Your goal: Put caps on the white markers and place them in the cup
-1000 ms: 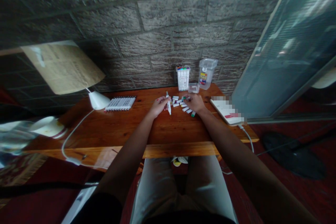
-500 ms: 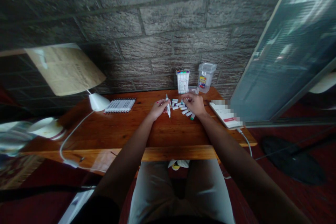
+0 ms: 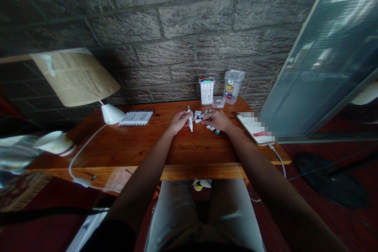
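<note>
Caps (image 3: 198, 121), apparently, lie on the table (image 3: 203, 151) before the marker case (image 3: 207, 93); the lamp (image 3: 77, 80) stands left.

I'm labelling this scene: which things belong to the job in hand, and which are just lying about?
Job in hand:
marker, held in the left hand
loose caps, beside the right hand
probably the row of markers and upright markers

Apparently lying about:
lamp
cup
flat white object
</note>
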### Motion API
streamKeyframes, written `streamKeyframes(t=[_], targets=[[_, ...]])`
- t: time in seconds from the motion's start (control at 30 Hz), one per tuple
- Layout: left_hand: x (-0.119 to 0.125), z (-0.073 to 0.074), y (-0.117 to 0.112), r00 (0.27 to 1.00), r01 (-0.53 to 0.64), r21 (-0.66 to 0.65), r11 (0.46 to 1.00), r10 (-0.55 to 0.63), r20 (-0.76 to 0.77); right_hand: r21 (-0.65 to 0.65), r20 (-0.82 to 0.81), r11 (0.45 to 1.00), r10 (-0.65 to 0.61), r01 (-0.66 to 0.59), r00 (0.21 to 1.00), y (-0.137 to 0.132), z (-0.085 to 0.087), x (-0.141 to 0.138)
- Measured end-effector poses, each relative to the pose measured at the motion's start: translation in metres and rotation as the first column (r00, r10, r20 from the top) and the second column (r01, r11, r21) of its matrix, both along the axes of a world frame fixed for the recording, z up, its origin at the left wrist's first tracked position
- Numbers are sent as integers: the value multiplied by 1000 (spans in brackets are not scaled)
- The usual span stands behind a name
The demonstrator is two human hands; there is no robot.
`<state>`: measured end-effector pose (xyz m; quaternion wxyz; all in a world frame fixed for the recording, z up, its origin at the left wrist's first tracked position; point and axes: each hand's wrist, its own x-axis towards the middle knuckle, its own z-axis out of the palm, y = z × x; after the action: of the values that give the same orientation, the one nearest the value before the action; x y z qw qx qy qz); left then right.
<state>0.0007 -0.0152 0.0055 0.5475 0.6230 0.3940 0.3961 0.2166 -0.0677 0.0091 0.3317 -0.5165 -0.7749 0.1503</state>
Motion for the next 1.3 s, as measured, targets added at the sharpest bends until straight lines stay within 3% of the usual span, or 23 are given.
streamKeyframes(t=[0.4,0.6,0.77,1.0,1.3], targets=[[-1,-6,5,1000,12,37,999,-13,4,-51,-40,997,57,-59,998,-3,0,-5],[-1,-8,5,1000,16,34,999,-17,7,-34,8,999,-27,27,1000,0,-3,-3],[-1,-7,5,1000,15,38,999,-14,-8,-17,24,1000,-24,24,999,3,-7,-1],[0,-5,4,1000,7,37,999,-7,-12,9,-57,999,-52,52,997,5,-9,-1],[0,-3,2,1000,8,28,1000,-7,-11,-26,-139,999,28,-32,990,7,-13,-1]])
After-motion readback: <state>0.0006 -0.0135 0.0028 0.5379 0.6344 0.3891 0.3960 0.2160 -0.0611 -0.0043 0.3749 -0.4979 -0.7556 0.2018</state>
